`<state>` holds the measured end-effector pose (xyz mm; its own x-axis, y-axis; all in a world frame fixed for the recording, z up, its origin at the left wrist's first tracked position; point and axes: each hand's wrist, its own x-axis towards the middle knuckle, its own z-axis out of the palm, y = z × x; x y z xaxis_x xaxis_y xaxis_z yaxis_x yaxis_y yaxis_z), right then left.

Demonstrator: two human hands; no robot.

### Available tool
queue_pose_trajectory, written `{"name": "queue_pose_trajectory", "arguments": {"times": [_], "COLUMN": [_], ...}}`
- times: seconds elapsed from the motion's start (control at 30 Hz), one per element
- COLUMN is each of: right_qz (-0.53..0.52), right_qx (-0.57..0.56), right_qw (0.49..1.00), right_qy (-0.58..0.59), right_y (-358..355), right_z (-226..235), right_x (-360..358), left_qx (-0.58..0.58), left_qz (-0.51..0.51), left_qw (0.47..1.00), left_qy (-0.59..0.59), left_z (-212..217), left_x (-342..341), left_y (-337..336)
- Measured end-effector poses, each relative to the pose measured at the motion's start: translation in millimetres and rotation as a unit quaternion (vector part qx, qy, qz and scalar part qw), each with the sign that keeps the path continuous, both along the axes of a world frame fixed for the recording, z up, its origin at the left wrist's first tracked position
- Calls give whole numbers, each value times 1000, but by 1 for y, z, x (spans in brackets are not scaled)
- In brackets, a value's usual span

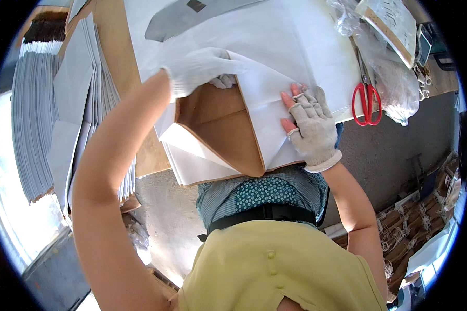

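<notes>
In front of me a paper bag (218,122), white outside and brown inside, lies with one end spread into a pointed opening. My left hand (200,71), in a white glove, reaches across the far side of this opening. Its fingers are curled at the white paper's edge and grip it; some fingertips are tucked out of sight. My right hand (312,122) wears a glove with several bare fingertips. It rests flat on the white paper to the right of the opening, fingers apart. Beneath lie more white sheets (200,168), their edges showing at the near left.
Red-handled scissors (367,103) lie at the table's right edge, beside clear plastic wrapping (392,78). A grey flat piece (187,23) is at the far side. Tall stacks of folded paper (33,114) stand left. Bundled brown bags (415,233) sit low on the right.
</notes>
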<state>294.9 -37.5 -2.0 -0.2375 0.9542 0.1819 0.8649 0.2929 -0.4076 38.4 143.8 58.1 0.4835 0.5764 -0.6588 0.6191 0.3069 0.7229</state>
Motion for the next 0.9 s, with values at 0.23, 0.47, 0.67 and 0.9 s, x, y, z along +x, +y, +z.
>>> {"name": "queue_pose_trajectory", "arguments": {"times": [0.23,0.47,0.67,0.9], "right_qz": [119,154,55,169], "right_qx": [30,4,-4,43], "right_qw": [988,987,996,983], "right_qy": [-98,-48,-74,-57], "right_y": [-24,16,35,101], "right_z": [-1,5,2,-6], "right_x": [-15,-21,-34,-66], "left_qx": [307,322,366,404], "left_qz": [-126,-90,162,234], "left_qw": [920,916,916,882], "left_qy": [208,224,6,58], "left_z": [-25,-24,73,-34], "left_x": [16,19,-31,-101], "left_y": [-18,-23,-81,-151]}}
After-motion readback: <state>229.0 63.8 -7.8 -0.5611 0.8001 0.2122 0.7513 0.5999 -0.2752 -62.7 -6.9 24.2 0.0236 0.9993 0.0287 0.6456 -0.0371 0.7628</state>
